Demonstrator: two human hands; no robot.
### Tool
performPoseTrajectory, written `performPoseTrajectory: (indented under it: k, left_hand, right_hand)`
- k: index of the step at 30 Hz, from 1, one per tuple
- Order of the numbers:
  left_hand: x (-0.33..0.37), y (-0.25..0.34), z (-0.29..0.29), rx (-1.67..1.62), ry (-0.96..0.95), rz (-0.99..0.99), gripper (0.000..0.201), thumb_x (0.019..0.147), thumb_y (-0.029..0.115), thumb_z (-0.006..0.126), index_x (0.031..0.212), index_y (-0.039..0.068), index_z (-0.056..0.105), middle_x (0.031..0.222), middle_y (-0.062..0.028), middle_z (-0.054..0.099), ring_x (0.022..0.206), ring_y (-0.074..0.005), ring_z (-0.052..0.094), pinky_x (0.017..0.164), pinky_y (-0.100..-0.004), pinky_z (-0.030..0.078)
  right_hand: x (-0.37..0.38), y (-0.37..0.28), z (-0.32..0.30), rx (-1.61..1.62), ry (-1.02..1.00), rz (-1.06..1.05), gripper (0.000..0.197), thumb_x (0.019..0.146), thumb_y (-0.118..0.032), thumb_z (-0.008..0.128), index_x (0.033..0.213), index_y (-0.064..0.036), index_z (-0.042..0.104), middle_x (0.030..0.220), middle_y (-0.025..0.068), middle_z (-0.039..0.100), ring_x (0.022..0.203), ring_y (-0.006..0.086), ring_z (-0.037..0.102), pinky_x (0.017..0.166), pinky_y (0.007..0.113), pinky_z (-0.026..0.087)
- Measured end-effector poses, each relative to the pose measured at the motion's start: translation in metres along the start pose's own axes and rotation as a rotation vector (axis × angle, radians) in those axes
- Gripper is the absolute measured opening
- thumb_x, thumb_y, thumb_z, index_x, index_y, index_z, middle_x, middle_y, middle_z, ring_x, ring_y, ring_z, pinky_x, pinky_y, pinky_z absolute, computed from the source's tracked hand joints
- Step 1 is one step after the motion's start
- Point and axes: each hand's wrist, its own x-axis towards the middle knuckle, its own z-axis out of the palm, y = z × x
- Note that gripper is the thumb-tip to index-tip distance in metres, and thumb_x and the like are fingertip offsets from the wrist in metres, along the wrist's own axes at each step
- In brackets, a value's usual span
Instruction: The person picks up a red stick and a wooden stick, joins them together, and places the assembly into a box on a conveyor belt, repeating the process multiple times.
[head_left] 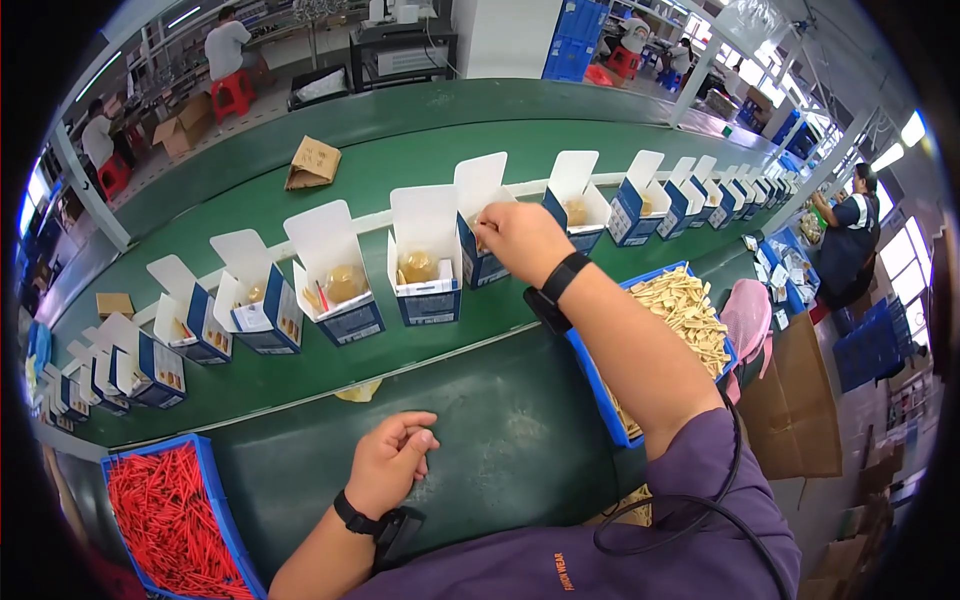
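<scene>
In the head view, my right hand [522, 240] reaches forward over an open blue-and-white box [482, 266], its fingers bent together at the opening. Their tips are partly hidden, so I cannot tell whether they pinch anything. The box sits just below those fingers with its white lid raised behind, which I take to be for leaving the mouth free to reach into.

Just left of that hand stands another box [430, 308], holding a round tan item [418, 266] in what looks like clear wrapping. More open boxes run off to both sides along the green belt [240, 385], their lids up too, probably so each one's contents can be checked at a glance.

My left hand [390, 462] hangs nearer my body, loosely half-curled and apparently empty, above the dark green worktop [500, 450]. Well to its left, a blue tray [217, 500] is heaped with red sticks [165, 520]; beneath and beside my right forearm, a second tray [592, 385] holds pale wooden pieces [685, 320]. One tray lies on each side, I suppose, so that either supply is within easy reach
</scene>
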Motion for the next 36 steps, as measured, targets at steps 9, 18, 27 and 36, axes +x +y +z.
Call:
performPoseTrajectory:
  k: [9,18,27,36]
  left_hand:
    - [0.034,0.004,0.035,0.053,0.012,0.029,0.025,0.099,0.009,0.057,0.121,-0.001,0.060,0.091,-0.0092,0.068,0.060,-0.0074,0.057,0.054,-0.0215,0.049]
    - [0.068,-0.001,0.109,0.062,0.037,0.056,0.023,0.099,0.006,0.057,0.121,-0.002,0.060,0.091,-0.0085,0.068,0.062,-0.0075,0.057,0.053,-0.0218,0.049]
    - [0.086,-0.014,0.167,0.027,0.063,0.117,0.022,0.100,0.004,0.055,0.120,-0.003,0.060,0.090,-0.0103,0.066,0.061,-0.0083,0.057,0.053,-0.0222,0.048]
    - [0.059,-0.014,0.160,0.043,0.048,0.128,0.022,0.099,0.006,0.055,0.120,-0.002,0.060,0.090,-0.0097,0.066,0.060,-0.0086,0.056,0.052,-0.0222,0.048]
  right_hand:
    - [-0.022,0.039,-0.016,0.066,0.045,0.008,0.019,0.089,-0.022,0.066,0.086,-0.0045,0.071,0.081,0.0174,0.069,0.076,0.0358,0.066,0.071,0.043,0.053]
    - [-0.039,0.116,-0.038,0.070,0.141,-0.102,0.017,0.089,-0.018,0.063,0.082,-0.0029,0.067,0.079,0.0188,0.067,0.078,0.0377,0.065,0.071,0.046,0.053]
    - [-0.064,0.148,-0.063,-0.075,-0.009,-0.064,0.015,0.090,-0.018,0.060,0.085,-0.0061,0.069,0.082,0.0187,0.068,0.079,0.0373,0.067,0.070,0.046,0.054]
    - [-0.035,0.115,-0.060,-0.346,-0.225,-0.094,0.023,0.092,-0.023,0.057,0.087,-0.0060,0.071,0.086,0.0173,0.071,0.082,0.0358,0.070,0.070,0.045,0.055]
